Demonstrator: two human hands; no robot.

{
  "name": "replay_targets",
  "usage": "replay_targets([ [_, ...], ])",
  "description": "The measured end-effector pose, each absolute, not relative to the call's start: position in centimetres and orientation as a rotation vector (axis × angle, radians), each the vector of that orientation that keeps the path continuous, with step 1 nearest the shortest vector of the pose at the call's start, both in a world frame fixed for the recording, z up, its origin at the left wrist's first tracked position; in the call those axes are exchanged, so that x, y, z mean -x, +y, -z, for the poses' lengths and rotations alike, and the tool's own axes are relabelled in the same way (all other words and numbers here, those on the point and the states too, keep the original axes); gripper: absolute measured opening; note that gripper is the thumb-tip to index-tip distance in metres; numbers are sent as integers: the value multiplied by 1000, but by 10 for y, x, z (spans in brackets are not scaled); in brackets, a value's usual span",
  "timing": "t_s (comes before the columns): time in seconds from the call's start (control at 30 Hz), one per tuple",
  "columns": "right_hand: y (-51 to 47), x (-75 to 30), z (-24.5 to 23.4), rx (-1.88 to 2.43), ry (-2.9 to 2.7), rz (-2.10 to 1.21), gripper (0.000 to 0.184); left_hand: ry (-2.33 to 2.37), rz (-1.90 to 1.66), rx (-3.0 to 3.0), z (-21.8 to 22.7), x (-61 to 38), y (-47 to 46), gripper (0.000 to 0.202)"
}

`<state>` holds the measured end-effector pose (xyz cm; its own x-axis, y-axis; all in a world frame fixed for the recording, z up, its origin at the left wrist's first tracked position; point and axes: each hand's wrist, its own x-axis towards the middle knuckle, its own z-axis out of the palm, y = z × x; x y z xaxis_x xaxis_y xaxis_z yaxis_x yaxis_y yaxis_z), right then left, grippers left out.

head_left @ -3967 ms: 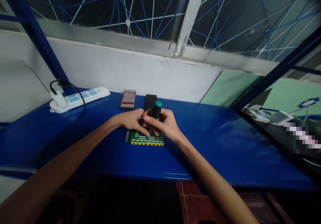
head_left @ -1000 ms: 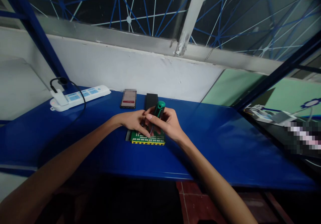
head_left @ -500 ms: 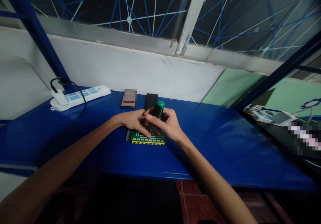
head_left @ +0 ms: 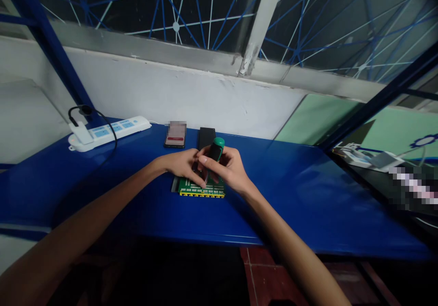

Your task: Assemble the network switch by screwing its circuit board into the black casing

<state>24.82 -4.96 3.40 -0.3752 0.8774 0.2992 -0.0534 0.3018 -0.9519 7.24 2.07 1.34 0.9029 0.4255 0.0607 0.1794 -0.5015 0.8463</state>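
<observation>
A green circuit board [head_left: 201, 189] with a yellow front edge lies on the blue table [head_left: 294, 205]. My right hand [head_left: 227, 169] is closed round a screwdriver [head_left: 215, 150] with a green and black handle, held upright with its tip down on the board. My left hand [head_left: 183, 164] rests on the board's left part, its fingers pinched close to the screwdriver's shaft. The tip and whatever it touches are hidden by my fingers.
A phone [head_left: 175, 135] and a flat black block [head_left: 206, 137] lie behind the board near the white wall. A white power strip [head_left: 109, 132] with a plugged-in black cable [head_left: 102, 155] sits at the back left. A dark shelf with items [head_left: 393, 173] stands to the right.
Both hands stay on the board; the screwdriver handle has shifted only slightly between frames, a small tilt at the top.
</observation>
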Motion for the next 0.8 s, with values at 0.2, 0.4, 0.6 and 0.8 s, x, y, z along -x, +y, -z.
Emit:
replay_targets([
  [0.2, -50, -248, -34, 778, -1620, -1224, 27, 333, -270, -2012, -11, -72, 20, 37],
  [0.4, -50, -248, -34, 762, -1623, -1219, 24, 334, -318, -2062, -9, -73, 22, 35],
  [0.6, -51, -248, -35, 780, -1619, -1200, 26, 361, -301, -2059, -9, -75, 21, 36],
  [0.8, -51, -250, -37, 801, -1605, -1194, 27, 391, -235, -2136, -11, -74, 20, 34],
])
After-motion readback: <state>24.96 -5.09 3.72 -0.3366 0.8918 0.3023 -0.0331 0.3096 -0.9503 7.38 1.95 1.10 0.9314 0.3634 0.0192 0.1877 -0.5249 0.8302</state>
